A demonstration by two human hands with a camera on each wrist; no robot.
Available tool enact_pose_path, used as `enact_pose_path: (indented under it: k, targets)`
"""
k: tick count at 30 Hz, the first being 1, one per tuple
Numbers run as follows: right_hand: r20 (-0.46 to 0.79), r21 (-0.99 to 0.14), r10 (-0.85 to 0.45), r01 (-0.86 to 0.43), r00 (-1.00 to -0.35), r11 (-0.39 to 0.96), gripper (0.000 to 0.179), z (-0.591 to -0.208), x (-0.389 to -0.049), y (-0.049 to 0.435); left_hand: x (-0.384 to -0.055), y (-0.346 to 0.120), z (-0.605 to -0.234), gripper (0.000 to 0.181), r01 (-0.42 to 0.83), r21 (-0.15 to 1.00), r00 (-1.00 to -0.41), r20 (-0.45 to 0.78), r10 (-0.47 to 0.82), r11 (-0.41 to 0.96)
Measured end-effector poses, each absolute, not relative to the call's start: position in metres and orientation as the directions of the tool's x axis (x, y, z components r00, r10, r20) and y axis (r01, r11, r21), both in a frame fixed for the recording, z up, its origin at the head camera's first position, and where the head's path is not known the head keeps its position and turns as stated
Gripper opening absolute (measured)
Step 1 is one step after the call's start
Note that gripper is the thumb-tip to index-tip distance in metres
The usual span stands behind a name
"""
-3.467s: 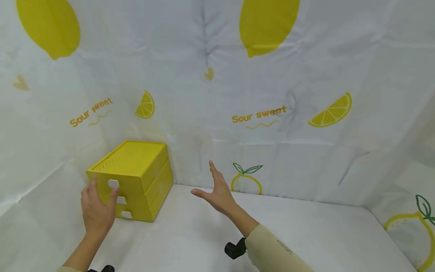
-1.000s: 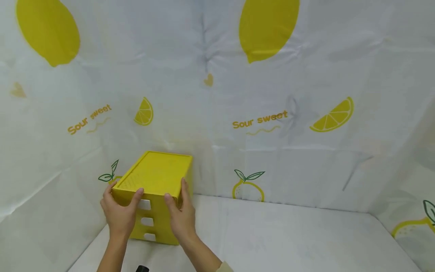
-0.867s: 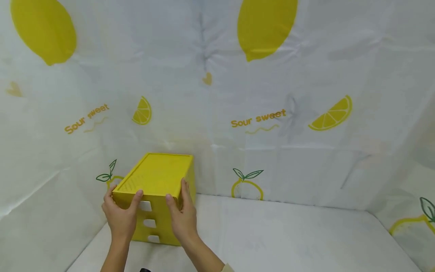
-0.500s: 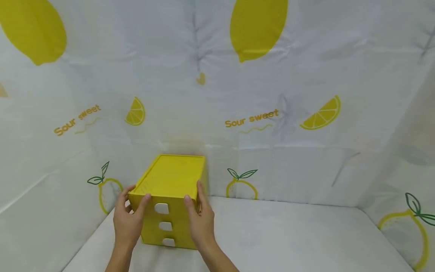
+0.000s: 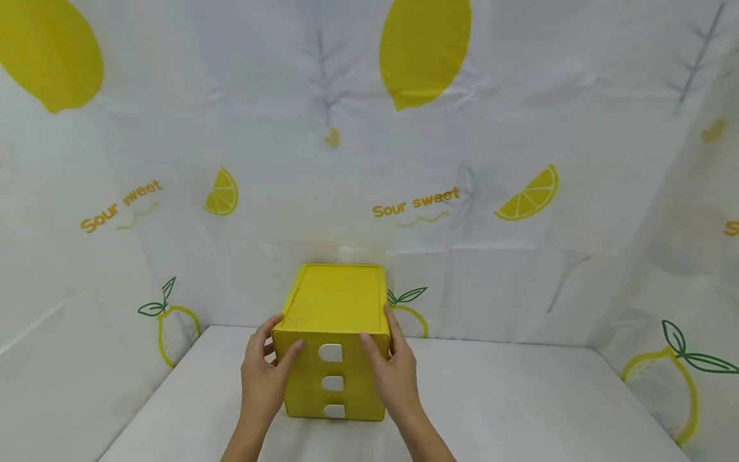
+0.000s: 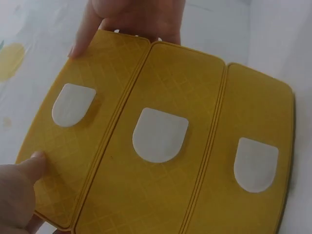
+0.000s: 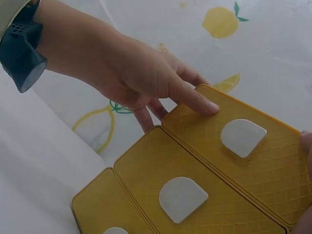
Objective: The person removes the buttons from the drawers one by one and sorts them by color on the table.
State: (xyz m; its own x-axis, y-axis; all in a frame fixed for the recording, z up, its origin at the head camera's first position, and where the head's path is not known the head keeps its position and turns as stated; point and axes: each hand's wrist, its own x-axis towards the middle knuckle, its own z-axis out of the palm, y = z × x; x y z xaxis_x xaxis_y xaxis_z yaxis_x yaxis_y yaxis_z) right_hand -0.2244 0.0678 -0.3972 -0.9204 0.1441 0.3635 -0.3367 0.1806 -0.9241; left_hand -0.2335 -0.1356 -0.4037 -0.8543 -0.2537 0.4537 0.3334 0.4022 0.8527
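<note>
A yellow desktop drawer box with three stacked drawers, each with a white tab handle, stands on the white table. My left hand grips its upper left front edge, thumb on the top drawer's front and fingers along the side. On the opposite edge my right hand grips likewise, thumb on the front. All the drawers look closed in the left wrist view, where the left thumb lies on the top drawer. The right wrist view shows the left hand with its fingers around the side. The box's back is hidden.
White sheeting printed with lemons encloses the back and sides. The white table extends to both sides of the box, and its back edge meets the sheeting just behind the box.
The drawer box has moved right from the left corner and turned to face me more squarely. My right hand, apart from it at first, now grips it; both hands moved right with it.
</note>
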Motion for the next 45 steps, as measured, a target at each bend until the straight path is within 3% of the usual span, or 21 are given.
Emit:
enact_pose_path:
  k: [7, 27, 35, 45]
  targets:
    - [0.342, -0.924, 0.158, -0.301, -0.926, 0.238, 0.071, -0.397, -0.223, 0.099, -0.239, -0.106, -0.408, 0.057, 0.354, 0.84, -0.865, 0.461, -0.199, 0.41]
    - [0.258, -0.96, 0.168, -0.233, -0.951, 0.156, 0.058, -0.398, -0.227, 0.2, -0.247, -0.012, -0.417, 0.052, 0.459, 0.846, -0.834, 0.516, -0.197, 0.272]
    - [0.289, -0.952, 0.164, -0.264, -0.943, 0.158, 0.058, -0.397, -0.227, 0.215, -0.251, -0.01, -0.415, 0.054, 0.467, 0.861, -0.856, 0.497, -0.139, 0.203]
    - [0.283, -0.948, 0.083, -0.265, -0.956, 0.177, 0.056, -0.388, -0.229, 0.234, -0.252, -0.022, -0.407, 0.067, 0.514, 0.809, -0.838, 0.545, -0.036, 0.284]
